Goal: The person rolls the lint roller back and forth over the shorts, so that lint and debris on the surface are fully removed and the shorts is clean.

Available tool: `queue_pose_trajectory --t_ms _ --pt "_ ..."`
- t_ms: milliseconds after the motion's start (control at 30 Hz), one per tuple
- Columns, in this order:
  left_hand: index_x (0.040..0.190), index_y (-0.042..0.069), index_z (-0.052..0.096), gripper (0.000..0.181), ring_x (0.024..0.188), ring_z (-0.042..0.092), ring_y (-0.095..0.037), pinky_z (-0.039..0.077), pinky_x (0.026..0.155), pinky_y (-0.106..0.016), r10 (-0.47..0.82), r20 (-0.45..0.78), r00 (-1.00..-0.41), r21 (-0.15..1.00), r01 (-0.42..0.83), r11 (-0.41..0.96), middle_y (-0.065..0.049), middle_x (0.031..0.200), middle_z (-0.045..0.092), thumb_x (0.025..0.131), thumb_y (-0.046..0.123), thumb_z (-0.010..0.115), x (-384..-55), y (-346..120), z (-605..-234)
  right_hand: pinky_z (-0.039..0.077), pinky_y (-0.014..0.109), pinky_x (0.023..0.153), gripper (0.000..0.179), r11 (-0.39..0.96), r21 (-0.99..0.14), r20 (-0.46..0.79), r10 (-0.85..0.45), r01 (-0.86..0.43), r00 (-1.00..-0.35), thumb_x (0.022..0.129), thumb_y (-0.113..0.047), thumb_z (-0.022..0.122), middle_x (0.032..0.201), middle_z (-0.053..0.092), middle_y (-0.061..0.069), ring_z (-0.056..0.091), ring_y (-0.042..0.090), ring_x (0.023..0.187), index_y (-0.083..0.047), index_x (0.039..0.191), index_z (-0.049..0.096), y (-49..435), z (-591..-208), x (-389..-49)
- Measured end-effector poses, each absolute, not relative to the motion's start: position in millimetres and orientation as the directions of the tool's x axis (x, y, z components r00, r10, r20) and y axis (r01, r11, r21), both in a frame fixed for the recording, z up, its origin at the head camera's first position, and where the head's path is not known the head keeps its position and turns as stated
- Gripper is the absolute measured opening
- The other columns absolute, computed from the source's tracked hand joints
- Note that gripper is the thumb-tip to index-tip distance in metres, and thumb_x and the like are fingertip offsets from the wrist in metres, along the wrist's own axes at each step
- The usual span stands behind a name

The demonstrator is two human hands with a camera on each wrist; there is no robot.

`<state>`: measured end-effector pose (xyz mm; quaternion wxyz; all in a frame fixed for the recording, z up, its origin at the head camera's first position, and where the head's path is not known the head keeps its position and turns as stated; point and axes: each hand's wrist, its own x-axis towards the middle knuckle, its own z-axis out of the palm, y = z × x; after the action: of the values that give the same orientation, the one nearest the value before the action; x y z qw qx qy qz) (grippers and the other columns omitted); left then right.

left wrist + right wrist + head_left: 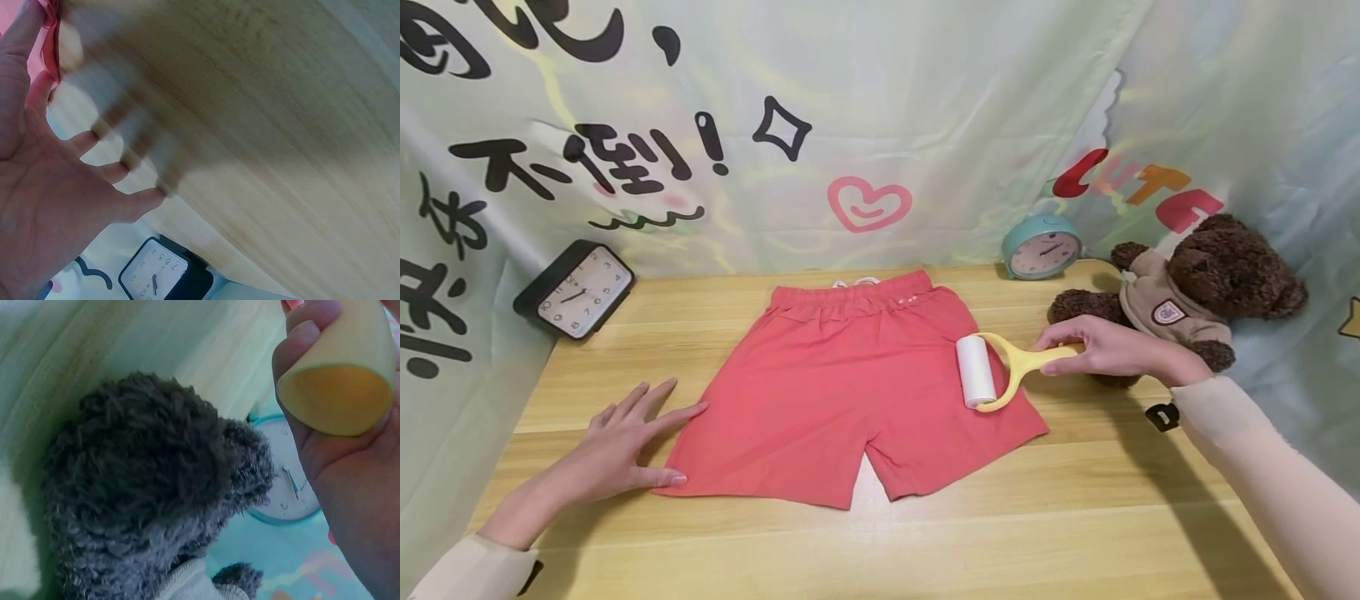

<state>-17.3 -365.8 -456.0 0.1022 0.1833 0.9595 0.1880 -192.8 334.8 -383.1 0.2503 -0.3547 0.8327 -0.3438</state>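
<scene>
Lying flat on the table, the red shorts have their waistband toward the cloth wall and their legs toward the person. Spread out like that, nearly all the front is easy to reach.

At the left side of the shorts, the left hand has its fingers spread wide. The thumb and pointing finger touch the edge of the leg, maybe to help hold the cloth flat. The other fingers are off the cloth.

On the right side of the shorts is the white roll of the roller. I cannot tell how hard it presses. The right hand is curled around the yellow handle, which points out to the right, so that hand is off the cloth.

Past the waistband, the table soon meets the wall, so there is little room that way. A wide strip of wood shows in front of the legs. Right of the shorts, the teddy bear is close to the right hand and could get bumped. The green clock is behind the shorts to the right, and the black clock is well off to their left.
</scene>
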Motion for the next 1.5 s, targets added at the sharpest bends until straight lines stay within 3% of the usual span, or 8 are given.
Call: queue_pose_trajectory --t_ms 300,500,700,1033,1167,1333,1500 --pt "0.163 0.037 0.052 0.092 0.151 0.018 -0.069 0.019 0.103 -0.09 0.389 -0.127 -0.913 0.397 0.312 0.863 -0.027 0.175 0.02 0.083 0.067 0.087 -17 -366 -457 0.05 0.028 0.059 0.015 0.541 -0.742 -0.183 -0.731 -0.395 -0.657 0.1 -0.009 0.081 0.087 0.068 -0.001 0.055 0.012 0.065 -0.017 0.112 0.079 350 -375 -189" --pt "0.163 0.037 0.052 0.092 0.151 0.017 -0.069 0.019 0.103 -0.089 0.389 -0.13 -0.912 0.404 0.309 0.861 -0.027 0.175 0.02 0.083 0.067 0.087 -17 -367 -456 0.051 0.028 0.064 0.013 0.579 -0.732 -0.211 -0.694 -0.359 -0.688 0.101 -0.009 0.081 0.088 0.069 0.0 0.058 0.013 0.07 -0.014 0.113 0.077 365 -371 -186" --pt "0.163 0.037 0.052 0.092 0.151 0.017 -0.069 0.019 0.103 -0.089 0.392 -0.131 -0.911 0.402 0.312 0.861 -0.028 0.175 0.021 0.083 0.066 0.087 -16 -367 -457 0.051 0.029 0.057 0.016 0.648 -0.692 -0.23 -0.617 -0.32 -0.753 0.1 -0.01 0.082 0.083 0.067 0.0 0.056 0.01 0.062 -0.016 0.114 0.077 380 -370 -178" --pt "0.163 0.036 0.052 0.092 0.151 0.017 -0.069 0.019 0.102 -0.09 0.394 -0.122 -0.911 0.407 0.316 0.857 -0.028 0.175 0.02 0.083 0.064 0.088 -16 -368 -458 0.04 0.029 0.055 0.022 0.719 -0.599 -0.096 -0.5 -0.351 -0.861 0.095 -0.001 0.083 0.079 0.064 -0.004 0.049 0.013 0.062 -0.016 0.11 0.079 405 -357 -157" --pt "0.162 0.034 0.054 0.088 0.153 0.016 -0.067 0.015 0.102 -0.092 0.403 -0.093 -0.911 0.487 0.311 0.816 -0.027 0.175 0.022 0.085 0.053 0.092 -15 -371 -455 0.043 0.028 0.061 0.023 0.734 -0.581 -0.071 -0.477 -0.352 -0.876 0.097 -0.005 0.083 0.087 0.069 -0.004 0.055 0.014 0.071 -0.018 0.115 0.078 405 -357 -150" --pt "0.162 0.03 0.055 0.078 0.156 0.018 -0.061 0.013 0.101 -0.093 0.393 -0.077 -0.916 0.583 0.279 0.763 -0.027 0.173 0.028 0.092 0.036 0.09 -13 -375 -450 0.045 0.029 0.065 0.02 0.707 -0.625 -0.035 -0.448 -0.331 -0.893 0.102 -0.011 0.08 0.091 0.07 0.0 0.055 0.015 0.08 -0.021 0.119 0.079 389 -358 -141" --pt "0.162 0.022 0.054 0.075 0.156 0.018 -0.06 0.013 0.105 -0.092 0.363 -0.098 -0.927 0.577 0.245 0.779 -0.028 0.172 0.028 0.097 0.038 0.086 -7 -378 -451 0.047 0.028 0.061 0.02 0.652 -0.671 0.039 -0.445 -0.354 -0.895 0.102 -0.01 0.079 0.085 0.07 0.001 0.058 0.016 0.071 -0.02 0.119 0.077 363 -363 -129"
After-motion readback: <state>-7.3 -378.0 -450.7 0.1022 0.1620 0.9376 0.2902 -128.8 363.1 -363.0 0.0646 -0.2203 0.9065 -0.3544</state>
